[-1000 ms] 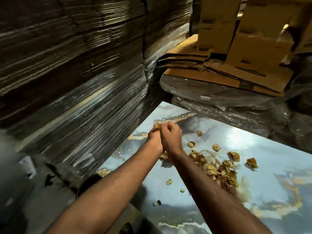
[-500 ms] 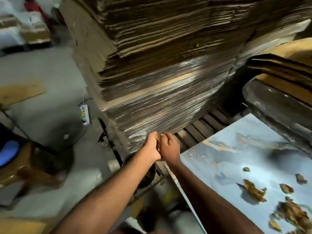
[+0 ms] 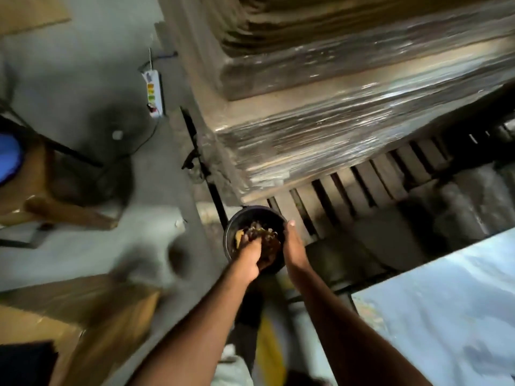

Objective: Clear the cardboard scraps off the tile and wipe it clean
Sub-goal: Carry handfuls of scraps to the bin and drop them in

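A black bucket (image 3: 246, 213) stands on the floor left of the tile, and brown cardboard scraps (image 3: 269, 235) lie inside it. Both hands are over the bucket. My left hand (image 3: 250, 253) points its fingers down into the scraps. My right hand (image 3: 292, 246) is beside it at the bucket's right rim, fingers straight and thumb up, holding nothing. Only a corner of the blue marbled tile (image 3: 446, 316) shows at the lower right, and no scraps are visible on that part.
A shrink-wrapped stack of cardboard sheets (image 3: 334, 107) on a wooden pallet (image 3: 362, 185) rises just behind the bucket. A power strip (image 3: 153, 93) lies on the grey floor. A wooden stool (image 3: 41, 196) stands at the left, and flat cardboard (image 3: 83, 316) lies at the lower left.
The hands, cupped together around scraps over the tile, swung left and down to the bucket. They have parted, and scraps now lie in the bucket.
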